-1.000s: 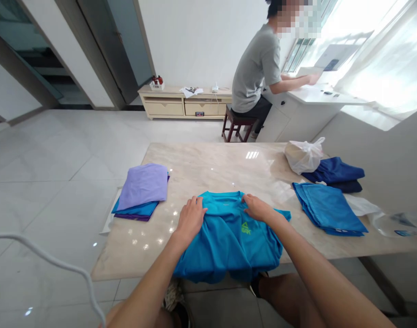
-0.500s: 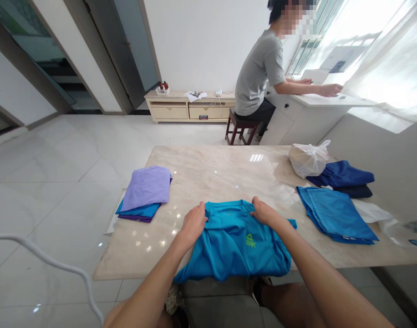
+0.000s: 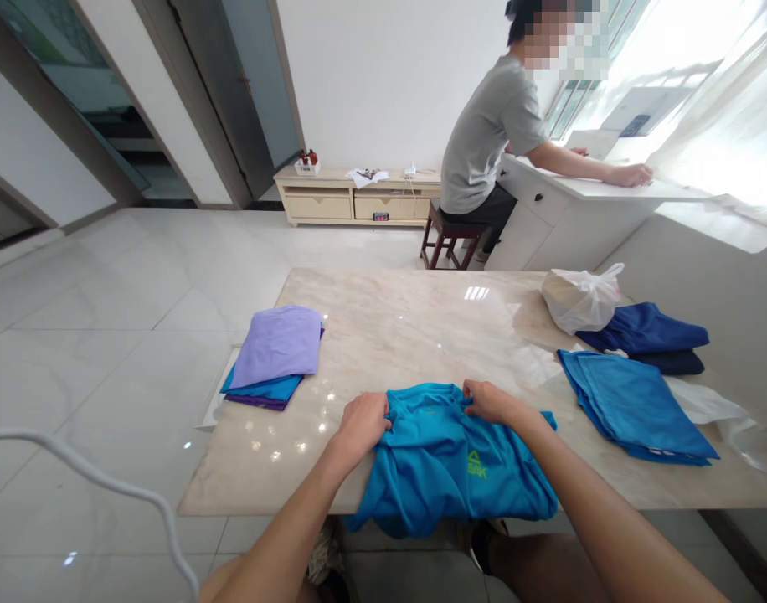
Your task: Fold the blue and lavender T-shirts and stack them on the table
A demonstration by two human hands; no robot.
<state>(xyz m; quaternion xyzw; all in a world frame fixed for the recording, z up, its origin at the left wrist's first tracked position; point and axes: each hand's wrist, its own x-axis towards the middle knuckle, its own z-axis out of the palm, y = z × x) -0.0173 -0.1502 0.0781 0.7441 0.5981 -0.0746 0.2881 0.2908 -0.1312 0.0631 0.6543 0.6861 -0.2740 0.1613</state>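
A turquoise T-shirt with a yellow-green chest logo lies rumpled at the table's near edge, its lower part hanging over toward my legs. The collar points away from me. My left hand is closed on the fabric at the left of the collar. On the collar's other side, my right hand pinches the shirt between thumb and fingers. One sleeve sticks out beyond my right forearm.
Folded clothes topped by a lilac one lie at the table's left. On the right are folded blue clothes, dark blue garments and a white plastic bag. Beyond the marble table, a person sits on a stool.
Both hands have drawn the shirt's collar slightly toward me, and the fabric bunches more. The whole view has shifted a little. Across the room, the person's hand has moved on the white desk.
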